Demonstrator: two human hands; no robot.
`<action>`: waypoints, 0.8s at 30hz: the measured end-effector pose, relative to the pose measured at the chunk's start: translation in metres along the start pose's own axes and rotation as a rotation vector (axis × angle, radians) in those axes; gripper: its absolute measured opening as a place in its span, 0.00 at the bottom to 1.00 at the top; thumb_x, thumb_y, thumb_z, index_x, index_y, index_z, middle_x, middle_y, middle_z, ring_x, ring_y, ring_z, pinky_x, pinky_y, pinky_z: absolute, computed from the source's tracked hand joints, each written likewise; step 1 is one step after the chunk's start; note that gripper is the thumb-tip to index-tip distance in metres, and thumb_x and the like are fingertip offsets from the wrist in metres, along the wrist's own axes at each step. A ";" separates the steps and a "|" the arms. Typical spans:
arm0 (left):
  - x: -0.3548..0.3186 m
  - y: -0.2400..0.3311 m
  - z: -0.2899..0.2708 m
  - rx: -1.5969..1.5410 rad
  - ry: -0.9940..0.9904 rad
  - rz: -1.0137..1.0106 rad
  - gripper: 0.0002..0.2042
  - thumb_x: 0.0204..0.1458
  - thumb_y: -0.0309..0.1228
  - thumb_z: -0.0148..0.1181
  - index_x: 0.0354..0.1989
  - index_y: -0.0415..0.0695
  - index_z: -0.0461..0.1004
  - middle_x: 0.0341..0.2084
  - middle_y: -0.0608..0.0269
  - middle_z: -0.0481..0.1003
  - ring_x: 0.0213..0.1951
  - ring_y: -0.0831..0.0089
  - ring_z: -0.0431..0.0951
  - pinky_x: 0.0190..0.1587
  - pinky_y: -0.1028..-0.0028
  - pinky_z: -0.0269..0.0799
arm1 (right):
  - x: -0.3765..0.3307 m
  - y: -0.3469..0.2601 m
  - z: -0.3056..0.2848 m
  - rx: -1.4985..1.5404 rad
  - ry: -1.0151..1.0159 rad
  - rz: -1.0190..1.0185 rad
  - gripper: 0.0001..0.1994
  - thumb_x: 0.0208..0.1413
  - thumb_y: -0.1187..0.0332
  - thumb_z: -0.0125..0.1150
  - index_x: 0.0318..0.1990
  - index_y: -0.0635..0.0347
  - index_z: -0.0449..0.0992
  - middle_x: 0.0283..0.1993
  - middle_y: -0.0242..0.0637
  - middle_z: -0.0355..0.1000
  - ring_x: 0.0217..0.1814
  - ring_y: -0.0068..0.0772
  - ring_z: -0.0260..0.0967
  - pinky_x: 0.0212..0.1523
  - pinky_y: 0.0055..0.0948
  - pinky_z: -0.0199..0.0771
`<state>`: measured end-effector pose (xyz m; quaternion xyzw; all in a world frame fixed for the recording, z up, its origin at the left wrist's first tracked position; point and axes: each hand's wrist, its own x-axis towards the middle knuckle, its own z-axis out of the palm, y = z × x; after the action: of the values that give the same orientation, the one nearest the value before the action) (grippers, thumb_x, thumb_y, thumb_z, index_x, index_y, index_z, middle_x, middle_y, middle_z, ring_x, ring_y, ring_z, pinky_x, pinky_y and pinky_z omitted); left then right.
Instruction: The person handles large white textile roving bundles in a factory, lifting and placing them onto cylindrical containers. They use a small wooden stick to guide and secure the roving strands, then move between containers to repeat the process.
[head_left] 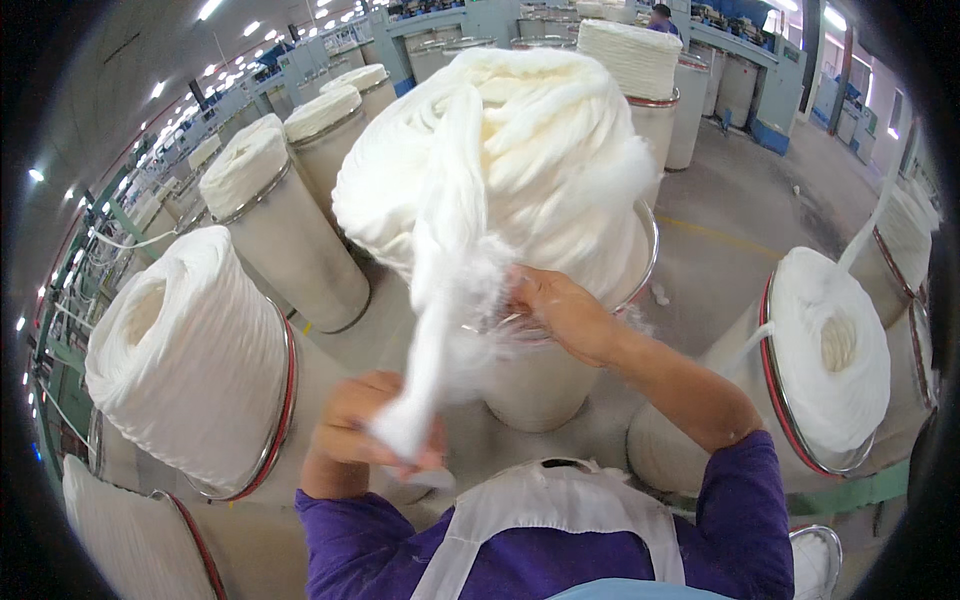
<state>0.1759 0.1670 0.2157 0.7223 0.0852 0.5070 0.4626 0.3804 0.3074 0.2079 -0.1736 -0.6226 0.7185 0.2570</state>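
Observation:
In front of me a tall can (540, 395) is heaped with a thick coil of white fibre sliver (570, 130). A loose length of sliver (440, 240) hangs from the top of the coil down toward me. My left hand (375, 425) is closed around its lower end, above the apron. My right hand (560, 310) is at the near side of the coil, fingers pinched on a wispy tuft of loose fibre (485, 280). Its fingertips are partly hidden by the fluff, and some motion blur softens both hands.
Other filled cans stand close by: one with a tilted coil (190, 360) at left, another with a ring-shaped coil (835, 350) at right. More cans (290, 230) line the far left. Machines (770, 90) and a person (661, 18) are at the back. Fluff (660, 294) lies on the floor.

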 end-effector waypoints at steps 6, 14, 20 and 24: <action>-0.013 -0.075 0.034 0.282 -0.266 -0.473 0.12 0.61 0.34 0.46 0.41 0.40 0.72 0.23 0.60 0.73 0.28 0.62 0.76 0.33 0.66 0.69 | -0.008 0.026 -0.002 0.546 -0.157 0.123 0.31 0.61 0.43 0.46 0.58 0.64 0.62 0.50 0.41 0.69 0.48 0.36 0.72 0.51 0.37 0.73; -0.025 -0.126 0.026 -0.080 0.202 -0.630 0.26 0.48 0.36 0.61 0.54 0.36 0.67 0.43 0.55 0.74 0.46 0.64 0.73 0.48 0.64 0.68 | -0.065 0.070 -0.012 -0.273 -0.096 0.347 0.20 0.62 0.51 0.50 0.49 0.60 0.72 0.43 0.41 0.72 0.41 0.29 0.68 0.43 0.30 0.70; -0.011 -0.131 0.020 -0.333 0.624 -0.654 0.21 0.51 0.38 0.62 0.48 0.34 0.71 0.27 0.61 0.74 0.26 0.75 0.71 0.33 0.73 0.69 | -0.081 0.057 -0.040 -1.129 -0.016 0.009 0.21 0.53 0.55 0.61 0.50 0.58 0.74 0.45 0.42 0.73 0.50 0.37 0.70 0.53 0.34 0.67; -0.001 -0.116 0.015 0.114 0.773 -0.616 0.16 0.56 0.40 0.58 0.39 0.37 0.74 0.26 0.64 0.73 0.25 0.77 0.70 0.30 0.75 0.67 | -0.057 -0.001 -0.072 -1.120 0.847 -0.786 0.30 0.39 0.62 0.73 0.52 0.57 0.71 0.56 0.42 0.66 0.57 0.46 0.63 0.55 0.40 0.65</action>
<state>0.2273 0.2221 0.1264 0.4467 0.4877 0.5720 0.4851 0.4677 0.3325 0.1930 -0.3027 -0.7555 0.0297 0.5802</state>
